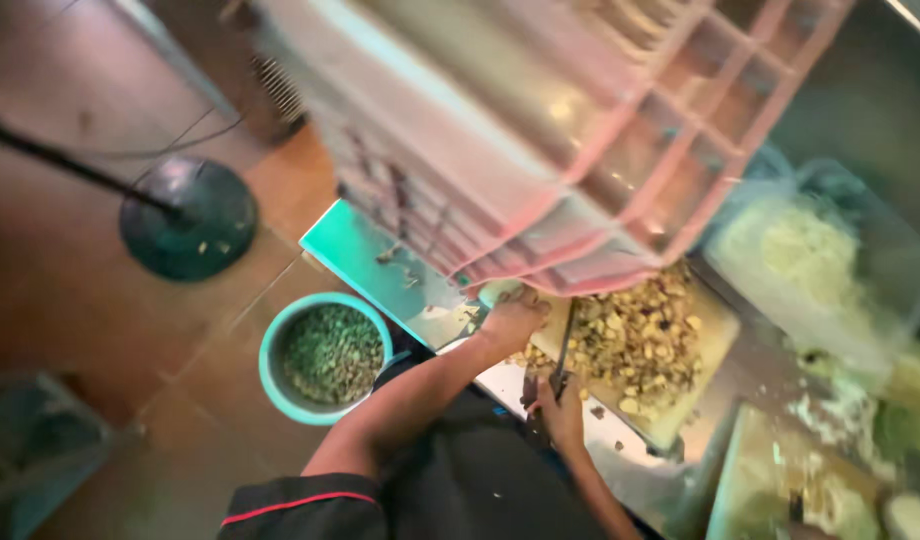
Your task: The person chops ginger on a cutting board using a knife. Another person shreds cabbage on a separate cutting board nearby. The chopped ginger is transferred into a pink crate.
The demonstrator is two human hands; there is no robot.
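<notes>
The pale rectangular cutting board (715, 335) looks like matt wood or plastic; which one cannot be told. On it lies a rough, dry heap of yellowish chopped pieces (640, 345). The dark knife blade (563, 350) at the board's left edge appears to be dull metal. Under the board, the grey steel countertop (750, 385) is smooth and glossy. Above the board, the pink ribbed plastic crate (580, 130) shows a slight sheen. Left of the board, the round teal plastic basin (272, 345) is smooth on brown floor tiles (70, 290).

A teal bowl (325, 356) of green scraps sits on the brown floor at left, beyond it a round dark stand base (188, 217), with pink crates (580, 130) stacked overhead.
</notes>
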